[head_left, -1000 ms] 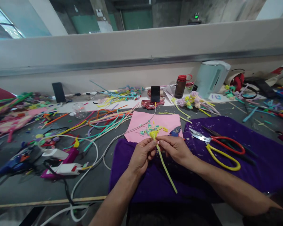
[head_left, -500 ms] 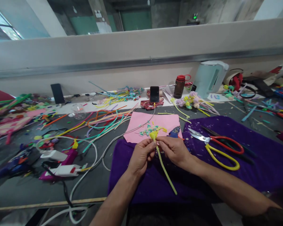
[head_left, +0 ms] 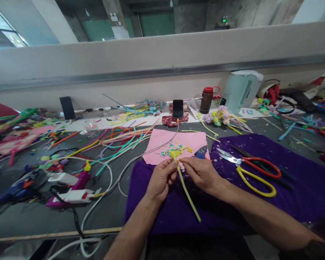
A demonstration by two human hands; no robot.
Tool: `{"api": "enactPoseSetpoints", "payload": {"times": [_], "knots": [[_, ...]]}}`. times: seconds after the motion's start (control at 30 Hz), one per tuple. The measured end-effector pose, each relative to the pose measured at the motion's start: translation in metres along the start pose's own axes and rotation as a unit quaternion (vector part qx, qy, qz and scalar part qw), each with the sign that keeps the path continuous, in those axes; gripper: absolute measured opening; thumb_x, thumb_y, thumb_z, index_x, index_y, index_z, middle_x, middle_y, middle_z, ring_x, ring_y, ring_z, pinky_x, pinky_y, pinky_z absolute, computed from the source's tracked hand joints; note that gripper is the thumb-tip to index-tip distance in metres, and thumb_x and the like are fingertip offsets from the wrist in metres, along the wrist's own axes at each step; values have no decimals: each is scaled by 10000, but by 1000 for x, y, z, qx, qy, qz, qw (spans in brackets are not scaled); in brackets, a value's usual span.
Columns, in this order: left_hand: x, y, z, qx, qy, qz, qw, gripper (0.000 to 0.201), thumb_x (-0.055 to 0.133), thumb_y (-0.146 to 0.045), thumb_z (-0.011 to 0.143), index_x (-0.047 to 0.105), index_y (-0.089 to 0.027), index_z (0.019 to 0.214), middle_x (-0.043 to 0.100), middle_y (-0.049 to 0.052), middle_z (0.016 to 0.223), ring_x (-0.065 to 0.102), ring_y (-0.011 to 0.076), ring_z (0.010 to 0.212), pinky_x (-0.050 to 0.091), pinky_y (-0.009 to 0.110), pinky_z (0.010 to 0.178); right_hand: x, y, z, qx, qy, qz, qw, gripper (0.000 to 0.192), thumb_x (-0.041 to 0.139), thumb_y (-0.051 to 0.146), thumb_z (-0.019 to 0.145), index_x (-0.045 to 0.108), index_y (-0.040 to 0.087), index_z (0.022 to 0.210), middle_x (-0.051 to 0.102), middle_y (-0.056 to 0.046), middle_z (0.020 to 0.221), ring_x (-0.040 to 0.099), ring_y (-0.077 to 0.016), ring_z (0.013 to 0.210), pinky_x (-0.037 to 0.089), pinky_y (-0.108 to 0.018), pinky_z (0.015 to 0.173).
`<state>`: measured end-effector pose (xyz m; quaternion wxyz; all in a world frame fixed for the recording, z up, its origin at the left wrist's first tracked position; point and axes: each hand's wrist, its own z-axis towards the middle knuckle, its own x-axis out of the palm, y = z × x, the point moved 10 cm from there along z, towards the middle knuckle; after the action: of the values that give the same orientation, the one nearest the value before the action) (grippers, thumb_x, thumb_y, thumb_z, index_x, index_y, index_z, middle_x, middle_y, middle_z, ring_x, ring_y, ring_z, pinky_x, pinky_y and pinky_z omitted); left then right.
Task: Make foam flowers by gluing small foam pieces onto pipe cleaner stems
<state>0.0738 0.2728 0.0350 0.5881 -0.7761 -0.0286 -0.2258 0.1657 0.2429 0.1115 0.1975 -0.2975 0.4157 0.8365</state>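
A small yellow pipe-cleaner flower (head_left: 174,154) stands up from my left hand (head_left: 162,177), whose thumb and fingers are closed around its base. Its long pale yellow-green stem (head_left: 189,196) hangs down from between the hands toward my lap. My right hand (head_left: 199,172) is pinched just right of the flower's base; whatever its fingertips hold is too small to make out. Under and beyond the hands lies a pink sheet (head_left: 148,148) with short cut pieces of pipe cleaner (head_left: 166,150) in yellow, teal and white. A blue tool (head_left: 201,152) rests on the sheet's right side, partly hidden.
Scissors (head_left: 237,160) with one red and one yellow handle lie on the purple cloth (head_left: 295,173) to the right. A white cable (head_left: 111,177) loops across the left. Behind stand a phone (head_left: 178,109), a bottle (head_left: 206,100) and a kettle (head_left: 237,90). Loose pipe cleaners (head_left: 121,139) spread leftward.
The flower has tilted slightly left and the stem's lower end has swung a little left. My right fingertips have shifted slightly away from the flower's base.
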Motion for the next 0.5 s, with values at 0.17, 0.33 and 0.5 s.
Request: {"api": "enactPoseSetpoints", "payload": {"times": [0.17,0.33,0.5], "knots": [[3,-1,0,-15,23,-32,999,235,635,-348,724,538,-134,731,422,-73,480,276,5,348,179,133,345,-4,-1,2,37,3,34,999,207,417,208,873,619,181,833,659,-38,727,597,-139,637,448,-240,615],[7,6,-1,-40,45,-24,998,238,643,-347,711,549,-128,716,441,-60,480,293,6,351,189,133,345,-5,-3,3,41,-9,61,997,207,420,182,863,623,188,901,676,-38,788,612,-143,685,454,-243,647],[5,8,-1,-40,35,-2,999,252,663,-354,691,547,-131,708,433,-64,466,302,10,347,177,140,346,-3,-3,1,19,-1,41,999,233,415,180,863,612,199,987,684,-53,910,628,-166,804,469,-276,737]]}}
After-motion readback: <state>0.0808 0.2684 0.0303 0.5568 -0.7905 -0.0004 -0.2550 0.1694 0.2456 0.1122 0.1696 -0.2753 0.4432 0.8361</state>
